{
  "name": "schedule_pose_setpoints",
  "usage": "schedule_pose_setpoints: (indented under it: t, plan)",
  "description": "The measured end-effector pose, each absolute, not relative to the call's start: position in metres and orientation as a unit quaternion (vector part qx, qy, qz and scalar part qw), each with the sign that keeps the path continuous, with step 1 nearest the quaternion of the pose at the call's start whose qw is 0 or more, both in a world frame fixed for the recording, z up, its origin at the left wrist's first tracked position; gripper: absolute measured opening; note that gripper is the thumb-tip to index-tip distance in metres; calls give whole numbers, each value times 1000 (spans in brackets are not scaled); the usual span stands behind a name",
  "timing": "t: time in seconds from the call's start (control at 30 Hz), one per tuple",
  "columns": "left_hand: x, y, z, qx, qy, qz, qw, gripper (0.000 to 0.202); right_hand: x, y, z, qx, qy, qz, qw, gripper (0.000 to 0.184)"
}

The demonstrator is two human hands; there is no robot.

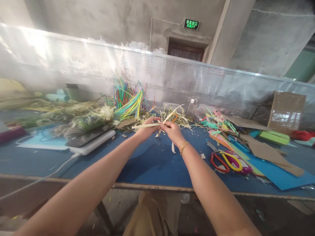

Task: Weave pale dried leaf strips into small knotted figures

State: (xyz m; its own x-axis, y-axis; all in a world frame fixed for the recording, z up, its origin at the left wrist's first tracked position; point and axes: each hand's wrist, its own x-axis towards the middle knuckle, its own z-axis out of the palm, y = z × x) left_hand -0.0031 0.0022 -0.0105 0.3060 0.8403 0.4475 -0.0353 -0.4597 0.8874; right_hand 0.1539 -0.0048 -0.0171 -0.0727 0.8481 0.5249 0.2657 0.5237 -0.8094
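Above the blue tabletop (152, 164), my left hand (147, 128) and my right hand (172, 129) meet with their fingertips close together. Between them are pale, cream-coloured flat strips (145, 126) that look like straw or husk; one points left, another slants up to the right. A loose curled end hangs below my right hand. Both hands are closed on the strips in a pinch. Exactly how the strips cross at the fingertips is too small to tell. A gold chain bracelet (184, 147) circles my right wrist.
Left lie bundles of dried fibre (86, 123), a phone (86, 136) and a white power bank (93, 144) with a cable. Colourful strips (128, 101) stand behind. Scissors (223, 160), coloured paper (283, 172) and cardboard (270, 152) lie right. A perforated metal screen (152, 75) borders the back.
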Motion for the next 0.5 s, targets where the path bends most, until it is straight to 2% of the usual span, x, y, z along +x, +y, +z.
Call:
schedule_pose_setpoints:
  t: [0.2, 0.37, 0.5]
  plan:
    - [-10, 9, -7, 688, 356, 520, 358, 48, 162, 2, -18, -441, -636, 206, 599, 41]
    - [-33, -17, 27, 729, 450, 481, 185, 31, 170, 8, -17, -455, -560, 203, 662, 41]
    - [-36, -104, 33, 716, 441, 541, 23, 26, 171, 5, -16, -448, -550, 193, 678, 42]
